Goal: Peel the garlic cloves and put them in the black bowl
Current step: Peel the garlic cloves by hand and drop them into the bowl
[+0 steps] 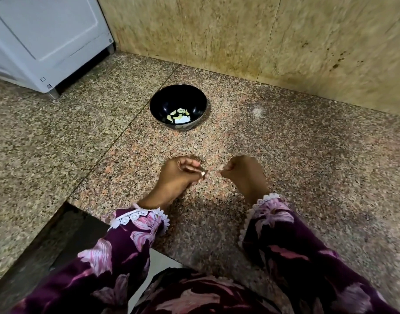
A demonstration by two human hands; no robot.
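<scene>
A black bowl (165, 98) stands on the speckled granite counter, holding several pale peeled garlic cloves (179, 115) at its bottom. Nearer to me, my left hand (177, 176) is curled and pinches a small white garlic clove (203, 174) at its fingertips. My right hand (243, 172) is curled too, its fingertips pointing toward the left hand with a small gap between them; a thin pale scrap seems pinched there, but blur hides what it is. Both hands hover low over the counter, well in front of the bowl.
A white appliance (47, 39) stands at the back left on the counter. A beige tiled wall (262, 37) runs behind the bowl. The counter's front edge (86, 211) steps back at lower left, with a dark gap below. My floral purple sleeves fill the bottom.
</scene>
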